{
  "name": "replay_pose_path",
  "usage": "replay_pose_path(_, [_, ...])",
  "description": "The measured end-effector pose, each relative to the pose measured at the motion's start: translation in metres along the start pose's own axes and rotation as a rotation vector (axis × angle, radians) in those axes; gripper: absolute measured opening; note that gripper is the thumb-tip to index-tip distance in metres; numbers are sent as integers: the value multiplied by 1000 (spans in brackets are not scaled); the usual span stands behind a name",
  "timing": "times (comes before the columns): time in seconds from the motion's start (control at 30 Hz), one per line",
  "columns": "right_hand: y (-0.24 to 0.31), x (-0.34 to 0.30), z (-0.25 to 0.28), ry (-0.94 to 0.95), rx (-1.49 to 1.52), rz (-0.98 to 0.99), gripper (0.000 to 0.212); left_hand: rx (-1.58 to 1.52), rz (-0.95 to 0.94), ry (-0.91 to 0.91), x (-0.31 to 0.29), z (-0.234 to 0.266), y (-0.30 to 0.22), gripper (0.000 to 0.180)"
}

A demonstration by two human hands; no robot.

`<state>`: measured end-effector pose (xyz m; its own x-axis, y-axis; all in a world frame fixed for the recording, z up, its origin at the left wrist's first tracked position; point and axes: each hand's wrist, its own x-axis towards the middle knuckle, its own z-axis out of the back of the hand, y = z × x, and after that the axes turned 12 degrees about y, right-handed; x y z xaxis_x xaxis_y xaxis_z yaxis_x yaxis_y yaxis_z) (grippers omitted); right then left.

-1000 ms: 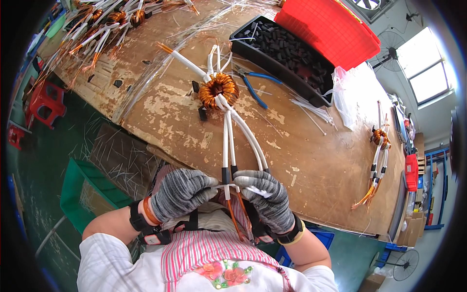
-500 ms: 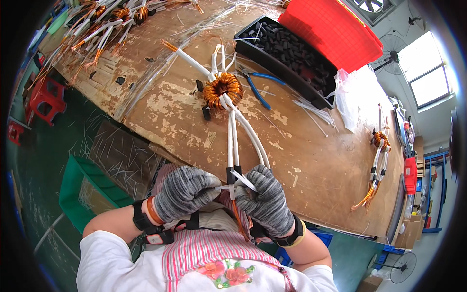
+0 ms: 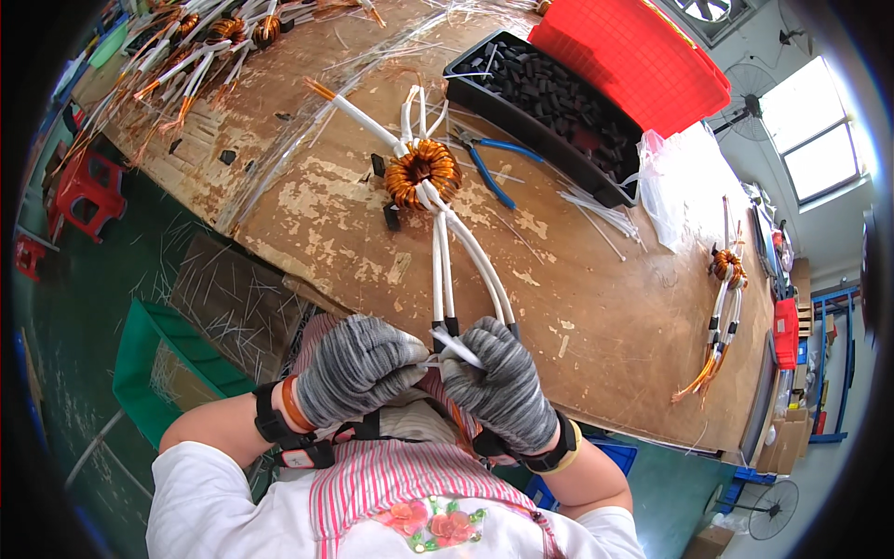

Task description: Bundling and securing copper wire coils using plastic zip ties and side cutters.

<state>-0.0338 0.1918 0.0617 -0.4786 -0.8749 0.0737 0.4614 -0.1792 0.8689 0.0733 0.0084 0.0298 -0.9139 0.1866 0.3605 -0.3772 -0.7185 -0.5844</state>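
A copper-wound ring coil (image 3: 400, 179) lies on the worn wooden table, with white-sleeved leads (image 3: 445, 270) running from it toward me. Black sleeve pieces (image 3: 453, 326) sit near the lower ends of these leads. My left hand (image 3: 361, 366), in a grey knit glove, is closed in a pinch at a white cable tie (image 3: 458, 348) by the leads. From the other side my right hand (image 3: 501, 382), gloved alike, grips the tie too, its tail sticking out over the fingers. The fingertips largely hide the lead ends.
Blue-handled cutters (image 3: 492, 175) lie beyond the coil, by a black bin (image 3: 549, 102) of small black pieces and a red lid (image 3: 633, 65). Loose white ties (image 3: 601, 216) are at right, near another coil (image 3: 729, 267). More coils (image 3: 223, 33) are heaped far left.
Both hands stay at the lead ends. My right hand has shifted slightly left, closer to my left hand, and the tie's tail has turned a little. The coil has moved marginally left.
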Motion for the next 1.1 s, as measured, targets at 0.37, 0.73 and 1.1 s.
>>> replay_pose_path(0.37, [9,-3,2,87,543,-95,24,92,-76,-17,16,11,-6,21])
replay_pose_path(0.73, [-10,3,6,246,-262,115,28,-297,-292,91,7,44,-22,18])
replay_pose_path(1.1, [-7,-11,7,98,-68,38,37,-774,-2,172,12,56,-21,12])
